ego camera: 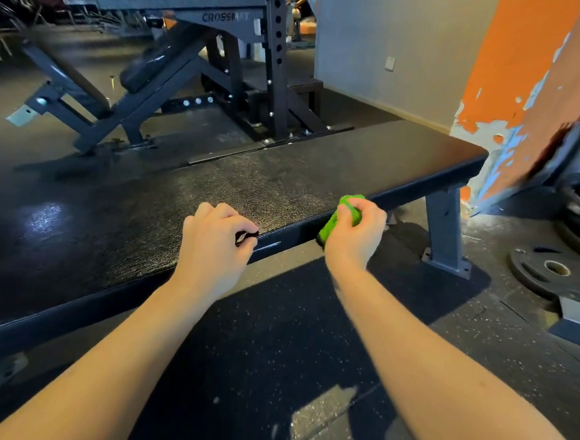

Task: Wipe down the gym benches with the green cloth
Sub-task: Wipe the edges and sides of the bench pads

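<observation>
Counter: black padded gym-bench top, textured, probably firm; runs from near left to far right.
Left hand: on the counter's near edge, fingers curled; whether they pinch something dark, I cannot tell.
Right hand: fingers clenched round the cloth.
Green cloth: bunched against the near edge, right of the left hand; likely light and soft, best held wadded in the palm.

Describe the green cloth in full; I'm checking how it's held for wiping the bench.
The bright green cloth looks soft and is bunched into a compact wad, not spread flat. The right hand grips its middle, so only its two ends show. It lies slanted against the near side edge of the black textured padded bench.
</observation>
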Motion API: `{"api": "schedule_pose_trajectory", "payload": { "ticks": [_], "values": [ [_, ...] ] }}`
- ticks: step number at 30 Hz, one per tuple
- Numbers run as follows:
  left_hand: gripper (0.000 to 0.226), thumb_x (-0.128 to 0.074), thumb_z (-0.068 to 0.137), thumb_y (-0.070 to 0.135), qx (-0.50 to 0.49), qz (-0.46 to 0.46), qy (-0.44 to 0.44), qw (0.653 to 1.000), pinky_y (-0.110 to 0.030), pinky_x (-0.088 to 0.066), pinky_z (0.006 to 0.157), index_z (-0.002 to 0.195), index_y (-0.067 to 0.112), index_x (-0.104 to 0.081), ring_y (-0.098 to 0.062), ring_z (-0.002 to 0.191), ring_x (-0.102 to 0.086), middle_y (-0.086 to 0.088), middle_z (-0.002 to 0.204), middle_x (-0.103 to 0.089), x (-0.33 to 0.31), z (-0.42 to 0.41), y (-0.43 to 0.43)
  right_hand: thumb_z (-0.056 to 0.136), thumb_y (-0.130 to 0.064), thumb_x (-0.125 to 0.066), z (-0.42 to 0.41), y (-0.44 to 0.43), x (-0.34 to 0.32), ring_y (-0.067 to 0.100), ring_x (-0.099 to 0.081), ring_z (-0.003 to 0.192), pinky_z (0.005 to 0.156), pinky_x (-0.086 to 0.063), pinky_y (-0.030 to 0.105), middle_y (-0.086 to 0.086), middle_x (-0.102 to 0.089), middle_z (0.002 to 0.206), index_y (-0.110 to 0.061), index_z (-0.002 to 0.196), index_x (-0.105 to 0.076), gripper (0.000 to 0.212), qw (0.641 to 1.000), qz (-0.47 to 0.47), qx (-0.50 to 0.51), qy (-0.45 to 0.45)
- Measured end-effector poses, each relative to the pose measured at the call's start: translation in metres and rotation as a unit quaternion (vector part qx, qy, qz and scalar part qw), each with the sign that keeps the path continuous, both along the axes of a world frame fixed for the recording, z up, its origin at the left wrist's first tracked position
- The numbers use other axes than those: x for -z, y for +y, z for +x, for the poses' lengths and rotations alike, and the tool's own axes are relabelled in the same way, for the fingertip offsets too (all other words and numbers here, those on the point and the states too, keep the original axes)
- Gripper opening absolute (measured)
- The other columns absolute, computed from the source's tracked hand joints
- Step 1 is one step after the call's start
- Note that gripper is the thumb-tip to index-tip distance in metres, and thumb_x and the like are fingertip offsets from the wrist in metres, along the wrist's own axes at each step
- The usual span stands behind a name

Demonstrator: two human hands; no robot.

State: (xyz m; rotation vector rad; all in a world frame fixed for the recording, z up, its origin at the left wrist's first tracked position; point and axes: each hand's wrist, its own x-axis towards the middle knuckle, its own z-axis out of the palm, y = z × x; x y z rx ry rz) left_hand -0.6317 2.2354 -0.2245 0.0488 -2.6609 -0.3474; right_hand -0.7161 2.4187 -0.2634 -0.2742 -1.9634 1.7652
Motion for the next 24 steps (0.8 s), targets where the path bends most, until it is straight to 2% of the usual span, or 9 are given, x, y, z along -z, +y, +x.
{"api": "schedule_pose_trajectory", "payload": {
  "ticks": [2, 7, 9, 11, 13, 15, 17, 21, 24],
  "values": [
    [0.016, -0.067, 0.095, 0.035, 0.002, 0.003, 0.000, 1.000, -0.039, -0.033, 0.090, 0.109, 0.035, -0.075, -0.019, 0.110, -0.046, 0.010, 0.110, -0.062, 0.001, -0.001, -0.001, 0.100, -0.016, -0.061, 0.024, -0.024, 0.012, -0.008, -0.052, 0.099, 0.083, -0.037, 0.004, -0.006, -0.049, 0.114, -0.027, 0.103, -0.058, 0.012, 0.999, 0.001, -0.039, 0.000],
    [0.013, -0.068, 0.094, 0.029, -0.005, 0.022, 0.005, 1.000, -0.042, -0.035, 0.089, 0.104, 0.029, -0.077, -0.022, 0.106, -0.048, 0.007, 0.107, -0.062, -0.001, -0.001, 0.007, 0.097, -0.009, -0.063, 0.038, -0.028, 0.024, -0.001, -0.054, 0.099, 0.076, -0.040, 0.003, -0.006, -0.053, 0.111, -0.027, 0.098, -0.058, 0.019, 0.992, 0.031, -0.116, -0.033],
    [0.013, -0.068, 0.093, 0.031, -0.004, 0.014, 0.003, 1.000, -0.041, -0.036, 0.089, 0.103, 0.031, -0.076, -0.021, 0.105, -0.048, 0.008, 0.107, -0.064, -0.003, 0.000, 0.006, 0.096, -0.009, -0.064, 0.028, -0.016, 0.021, 0.000, -0.055, 0.097, 0.083, -0.040, 0.008, -0.007, -0.055, 0.110, -0.026, 0.096, -0.061, 0.018, 0.994, 0.021, -0.098, -0.034],
    [0.012, -0.068, 0.094, 0.034, -0.006, 0.013, -0.002, 1.000, -0.040, -0.034, 0.089, 0.103, 0.033, -0.076, -0.021, 0.107, -0.047, 0.008, 0.109, -0.063, -0.003, 0.001, 0.002, 0.095, -0.012, -0.066, 0.014, -0.008, 0.018, 0.007, -0.057, 0.099, 0.093, -0.047, 0.025, -0.006, -0.056, 0.112, -0.028, 0.097, -0.060, 0.017, 0.998, -0.017, -0.040, -0.048],
    [0.012, -0.068, 0.094, 0.036, -0.011, 0.014, -0.005, 1.000, -0.039, -0.033, 0.089, 0.103, 0.033, -0.075, -0.021, 0.108, -0.046, 0.008, 0.110, -0.062, -0.004, 0.004, -0.003, 0.097, -0.015, -0.064, 0.006, -0.009, 0.013, 0.011, -0.056, 0.104, 0.096, -0.049, 0.032, -0.005, -0.056, 0.115, -0.030, 0.100, -0.058, 0.017, 0.996, -0.058, 0.013, -0.066],
    [0.013, -0.067, 0.094, 0.036, -0.013, 0.008, -0.010, 1.000, -0.039, -0.033, 0.090, 0.104, 0.033, -0.075, -0.021, 0.108, -0.045, 0.009, 0.109, -0.062, -0.005, 0.008, -0.008, 0.099, -0.016, -0.062, 0.014, -0.020, 0.010, 0.012, -0.056, 0.104, 0.095, -0.049, 0.033, -0.004, -0.057, 0.116, -0.029, 0.103, -0.059, 0.014, 0.994, -0.072, 0.026, -0.073],
    [0.013, -0.066, 0.095, 0.034, -0.012, 0.005, -0.017, 1.000, -0.039, -0.032, 0.089, 0.105, 0.034, -0.075, -0.020, 0.108, -0.045, 0.009, 0.108, -0.061, -0.005, 0.009, -0.012, 0.096, -0.013, -0.063, 0.031, -0.039, 0.019, 0.011, -0.058, 0.101, 0.094, -0.049, 0.032, -0.005, -0.059, 0.112, -0.028, 0.100, -0.060, 0.015, 0.996, -0.060, -0.012, -0.063],
    [0.012, -0.067, 0.094, 0.031, -0.013, 0.017, -0.007, 1.000, -0.035, -0.029, 0.085, 0.101, 0.031, -0.076, -0.019, 0.102, -0.044, 0.011, 0.102, -0.057, -0.005, 0.010, -0.009, 0.094, -0.011, -0.067, 0.068, -0.065, 0.033, 0.001, -0.056, 0.094, 0.080, -0.044, 0.014, -0.006, -0.058, 0.105, -0.029, 0.093, -0.060, 0.019, 0.989, 0.013, -0.138, -0.059],
    [0.011, -0.066, 0.093, 0.031, -0.008, 0.026, -0.009, 1.000, -0.035, -0.029, 0.086, 0.100, 0.032, -0.075, -0.017, 0.103, -0.044, 0.012, 0.102, -0.057, -0.006, 0.010, -0.009, 0.092, -0.013, -0.069, 0.051, -0.053, 0.031, 0.006, -0.059, 0.095, 0.087, -0.051, 0.025, -0.007, -0.060, 0.103, -0.029, 0.090, -0.062, 0.018, 0.991, 0.012, -0.116, -0.064]
  ]
}}
